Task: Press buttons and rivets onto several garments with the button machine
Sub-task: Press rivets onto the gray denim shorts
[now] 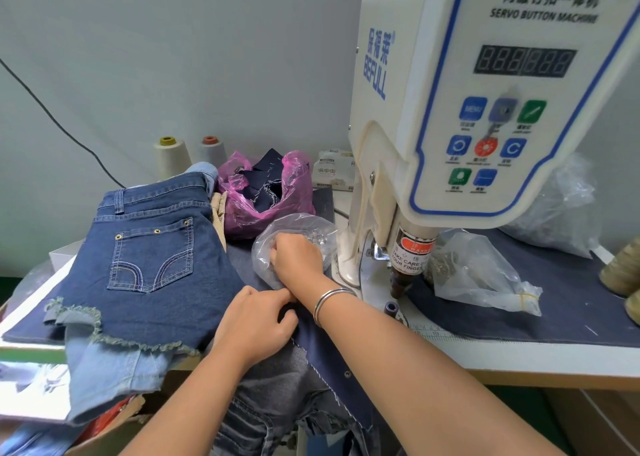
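The white servo button machine (pixel 478 109) stands at the right, its press head (pixel 401 279) above a small die (pixel 391 306). My right hand (pixel 298 255), a silver bangle on its wrist, reaches into a clear plastic bag of small metal buttons (pixel 311 229) left of the machine; its fingertips are hidden inside the bag. My left hand (pixel 256 320) grips a dark denim garment (pixel 322 358) that hangs over the table's front edge. A pair of blue denim shorts (pixel 149 258) with riveted pocket lies flat at the left.
A pink plastic bag with dark fabric scraps (pixel 266 192) sits behind the button bag. Two thread cones (pixel 173 158) stand at the wall. Clear bags of fittings (pixel 481 275) lie right of the press head. More jeans are piled below the table edge.
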